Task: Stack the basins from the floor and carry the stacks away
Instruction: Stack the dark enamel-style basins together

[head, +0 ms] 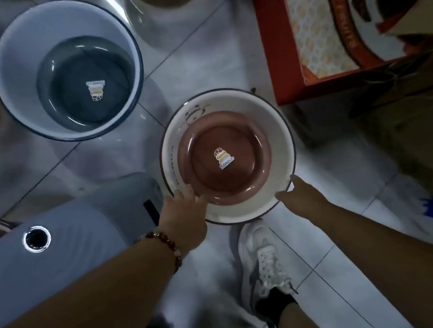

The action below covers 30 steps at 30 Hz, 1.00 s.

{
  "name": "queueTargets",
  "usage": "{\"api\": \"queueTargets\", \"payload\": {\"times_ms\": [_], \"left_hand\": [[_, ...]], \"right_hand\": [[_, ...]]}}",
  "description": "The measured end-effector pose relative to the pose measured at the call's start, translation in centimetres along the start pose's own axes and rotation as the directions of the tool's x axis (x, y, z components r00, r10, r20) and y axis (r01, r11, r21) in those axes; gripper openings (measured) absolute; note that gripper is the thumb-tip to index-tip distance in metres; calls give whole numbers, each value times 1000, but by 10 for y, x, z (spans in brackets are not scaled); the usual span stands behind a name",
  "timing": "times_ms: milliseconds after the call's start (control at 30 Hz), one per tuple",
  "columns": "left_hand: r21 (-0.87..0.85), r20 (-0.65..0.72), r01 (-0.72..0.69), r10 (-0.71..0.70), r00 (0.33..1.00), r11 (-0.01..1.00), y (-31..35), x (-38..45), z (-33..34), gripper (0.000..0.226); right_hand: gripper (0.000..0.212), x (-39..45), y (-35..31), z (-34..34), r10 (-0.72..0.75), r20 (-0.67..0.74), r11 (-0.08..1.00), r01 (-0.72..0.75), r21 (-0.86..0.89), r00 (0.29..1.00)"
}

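**Both hands at the cream basin rim**

The left hand (pixel 186 215) grips the near-left rim of the cream basin (pixel 282 141), fingers curled over the edge. The right hand (pixel 302 194) touches the near-right rim; its grip cannot be determined. The cream basin sits on the pale tiled floor (pixel 337 231) and holds a brown basin (pixel 224 157) nested inside. To the far left, a white basin (pixel 20 64) holds a grey basin (pixel 86 81). A red box (pixel 303 34) stands far right. A white shoe (pixel 263 260) rests just beside the cream basin.
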State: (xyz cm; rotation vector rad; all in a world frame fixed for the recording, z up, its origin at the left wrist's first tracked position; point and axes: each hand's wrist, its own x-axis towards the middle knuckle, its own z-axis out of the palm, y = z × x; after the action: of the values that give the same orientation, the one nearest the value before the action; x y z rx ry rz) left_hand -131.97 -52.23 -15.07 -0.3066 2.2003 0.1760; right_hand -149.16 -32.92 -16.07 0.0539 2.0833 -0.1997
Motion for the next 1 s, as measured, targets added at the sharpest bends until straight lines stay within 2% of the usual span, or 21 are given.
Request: {"api": "queueTargets", "payload": {"times_ms": [33,100,167,300,433,600,733,867,933,967,1000], "left_hand": [[-17,7,2,-1,1000,1000,2,6,4,62],[-26,36,4,-3,999,1000,5,16,12,62],[-38,43,17,-15,999,999,5,24,18,63],[-56,55,40,-37,998,998,7,31,27,66],[-78,86,29,-22,996,996,12,24,33,67],[-163,28,-16,21,999,987,9,-2,23,65],[-210,-156,-80,48,987,974,-9,-32,3,51],[-326,-215,-34,-39,976,945,-51,-70,-21,48],[-522,-233,-21,-119,965,853,-77,-96,-33,51],[-667,-222,-22,-170,960,745,-91,-112,-39,52],[-811,-184,-22,-219,958,584,-106,-129,-43,54]], "right_hand": [[69,9,-2,8,65,5,984,-65,167,998],[70,24,-4,21,225,51,865,-224,449,973],[66,35,-4,34,318,144,728,-339,596,937],[31,41,-6,50,301,302,582,-425,693,904],[30,38,-3,46,282,340,512,-440,737,897],[21,17,-13,18,247,300,516,-387,764,921],[3,-6,-32,-22,286,186,570,-323,755,940],[9,-49,-57,-60,249,10,654,-176,736,968],[12,-81,-78,-79,211,-51,719,-120,684,976],[12,-100,-87,-89,185,-64,751,-99,652,981],[10,-117,-96,-100,159,-66,775,-83,627,985]]}}
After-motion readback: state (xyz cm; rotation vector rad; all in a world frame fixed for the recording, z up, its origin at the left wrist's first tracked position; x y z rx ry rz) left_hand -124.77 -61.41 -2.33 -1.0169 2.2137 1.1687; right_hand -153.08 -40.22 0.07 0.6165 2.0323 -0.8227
